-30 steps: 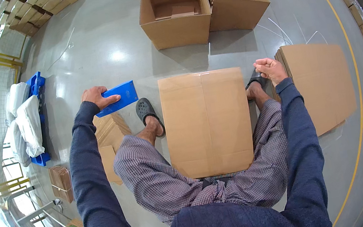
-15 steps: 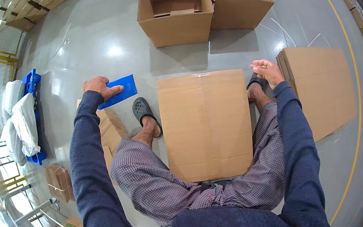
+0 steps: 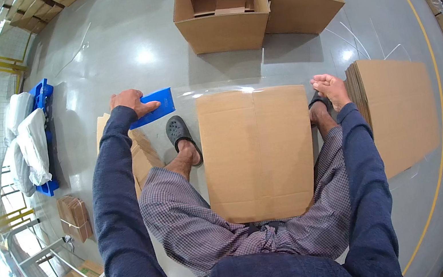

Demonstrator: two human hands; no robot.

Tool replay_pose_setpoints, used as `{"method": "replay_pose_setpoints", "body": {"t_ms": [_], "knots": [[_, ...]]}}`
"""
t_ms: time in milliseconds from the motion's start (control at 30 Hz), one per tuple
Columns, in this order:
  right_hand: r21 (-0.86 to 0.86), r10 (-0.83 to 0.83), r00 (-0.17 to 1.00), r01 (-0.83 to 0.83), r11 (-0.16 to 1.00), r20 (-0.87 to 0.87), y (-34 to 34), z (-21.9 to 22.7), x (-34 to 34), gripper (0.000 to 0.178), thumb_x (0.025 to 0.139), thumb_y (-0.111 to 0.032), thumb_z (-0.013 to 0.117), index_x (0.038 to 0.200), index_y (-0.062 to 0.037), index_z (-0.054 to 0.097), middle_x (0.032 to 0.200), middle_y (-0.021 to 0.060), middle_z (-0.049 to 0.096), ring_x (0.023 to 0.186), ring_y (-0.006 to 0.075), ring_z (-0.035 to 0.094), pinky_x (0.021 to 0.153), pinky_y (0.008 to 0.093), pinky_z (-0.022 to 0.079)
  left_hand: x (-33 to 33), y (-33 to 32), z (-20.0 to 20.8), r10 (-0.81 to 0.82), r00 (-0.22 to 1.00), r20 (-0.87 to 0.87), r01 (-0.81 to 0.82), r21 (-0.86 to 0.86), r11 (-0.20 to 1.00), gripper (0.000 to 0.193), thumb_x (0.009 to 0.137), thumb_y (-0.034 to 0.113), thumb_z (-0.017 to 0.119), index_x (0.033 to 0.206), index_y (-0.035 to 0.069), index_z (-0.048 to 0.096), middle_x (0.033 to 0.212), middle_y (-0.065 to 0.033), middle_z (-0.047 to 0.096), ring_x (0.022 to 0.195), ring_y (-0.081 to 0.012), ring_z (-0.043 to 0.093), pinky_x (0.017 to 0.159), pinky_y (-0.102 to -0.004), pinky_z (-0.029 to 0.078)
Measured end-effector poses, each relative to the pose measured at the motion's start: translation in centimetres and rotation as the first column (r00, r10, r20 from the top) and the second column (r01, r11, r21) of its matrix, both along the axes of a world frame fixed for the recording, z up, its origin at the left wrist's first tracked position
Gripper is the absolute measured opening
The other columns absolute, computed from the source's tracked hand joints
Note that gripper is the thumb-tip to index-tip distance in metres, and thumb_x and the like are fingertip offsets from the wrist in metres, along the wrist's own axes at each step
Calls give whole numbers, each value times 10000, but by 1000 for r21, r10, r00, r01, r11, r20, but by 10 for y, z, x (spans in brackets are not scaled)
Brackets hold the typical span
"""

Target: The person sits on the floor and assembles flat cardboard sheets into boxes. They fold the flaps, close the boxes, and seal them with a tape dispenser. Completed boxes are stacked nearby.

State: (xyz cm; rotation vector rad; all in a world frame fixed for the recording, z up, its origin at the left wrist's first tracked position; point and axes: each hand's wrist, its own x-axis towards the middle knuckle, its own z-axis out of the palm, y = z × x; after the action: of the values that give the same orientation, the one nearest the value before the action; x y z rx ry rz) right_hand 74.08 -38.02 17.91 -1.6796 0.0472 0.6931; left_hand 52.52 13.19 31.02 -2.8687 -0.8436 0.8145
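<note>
A carton (image 3: 259,155) stands between my legs, its flat brown face toward me. Left of its far edge, my left hand (image 3: 132,103) is closed around a blue tape dispenser (image 3: 157,107). From the dispenser a strip of clear tape (image 3: 214,91) runs taut to the right, along the carton's far edge. My right hand (image 3: 331,90) is beside the carton's far right corner, fingers curled and pinched at the tape's far end. The tape is hard to see right at those fingertips.
Two open cartons (image 3: 225,32) (image 3: 303,12) stand ahead. Flattened cardboard (image 3: 399,110) is stacked at right, with more cardboard (image 3: 143,156) by my left leg. White packages (image 3: 34,148) rest on a blue pallet (image 3: 41,94) at left. Loose straps (image 3: 353,36) lie on the floor.
The view has shifted slightly, so most things appear farther right. The clear tape now shows as a glinting strip between the dispenser and the carton's far edge. Both hands keep their grip.
</note>
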Motion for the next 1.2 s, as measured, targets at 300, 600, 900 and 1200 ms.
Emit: {"method": "replay_pose_setpoints", "body": {"t_ms": [300, 600, 900, 1200], "knots": [[12, -24, 1000, 23, 1000, 5, 19, -46, -9, 266, 893, -95, 630, 1129, 14, 572, 1064, 94, 673, 890, 120, 638, 722, 239, 486, 10, -12, -55, -8, 1000, -21, 7, -33, 999, 703, 705, 727, 602, 1035, 116, 712, 987, -98, 707, 969, -244, 654, 1014, -477, 323], [-635, 133, 988, -54, 771, 77, 12, -110, -33, 559, 951, -393, 448, 1314, 33, 445, 1220, 229, 580, 1116, 327, 565, 930, 393, 431, -4, -69, -141, -116, 993, 22, 115, 32, 993, 520, 797, 595, 574, 935, 113, 712, 927, -152, 698, 910, -304, 660, 961, -512, 361], [-447, -122, 827, 414, 793, 549, 40, -63, -64, 266, 927, -257, 546, 923, 1, 613, 866, 153, 654, 844, 295, 626, 764, 370, 478, -55, -40, -60, 116, 880, 460, -46, -161, 986, 454, 800, 483, 644, 938, 51, 656, 881, -198, 673, 830, -366, 652, 747, -487, 476], [-190, 108, 451, 140, 972, 886, 66, -13, -114, 106, 840, -87, 609, 922, -31, 647, 941, 130, 659, 890, 309, 608, 793, 400, 473, -117, -216, -41, -374, 665, 646, 705, -377, 601, 267, 708, 122, 733, 935, 89, 596, 907, -124, 607, 952, -321, 557, 936, -473, 395]]}}
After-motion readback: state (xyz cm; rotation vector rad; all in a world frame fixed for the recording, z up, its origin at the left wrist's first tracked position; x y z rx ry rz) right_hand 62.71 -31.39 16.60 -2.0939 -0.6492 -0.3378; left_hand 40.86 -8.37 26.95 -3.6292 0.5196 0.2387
